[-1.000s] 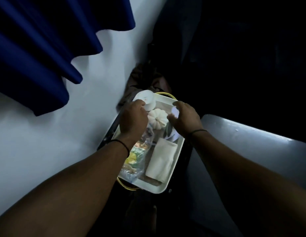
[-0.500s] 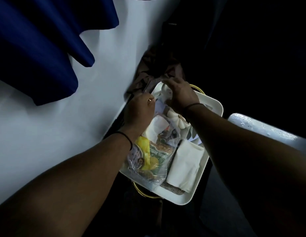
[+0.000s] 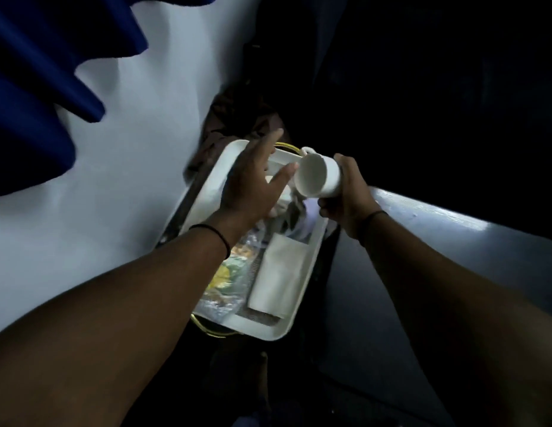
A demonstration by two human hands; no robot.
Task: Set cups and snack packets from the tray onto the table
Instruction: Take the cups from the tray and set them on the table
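Observation:
A white tray (image 3: 206, 192) with gold handles lies in the middle, beside the white wall. My right hand (image 3: 350, 195) grips a white cup (image 3: 317, 175) tipped on its side, its mouth facing left, above the tray's far right edge. My left hand (image 3: 253, 183) hovers over the tray's far half with its fingers spread and empty, the thumb close to the cup's rim. A clear snack packet (image 3: 228, 282) with yellow and green contents lies along the tray's left side. A folded white napkin (image 3: 280, 275) lies to its right. Things under my left hand are hidden.
A grey table (image 3: 422, 241) runs along the right, its far edge lit. A blue curtain (image 3: 37, 87) hangs at the upper left against the white wall (image 3: 129, 149). Brown cloth (image 3: 234, 118) is bunched beyond the tray. The surroundings are very dark.
My right hand has lifted the white cup off the tray and swung it right, tipped sideways. My left hand has let go of the snack packet and opened above the tray.

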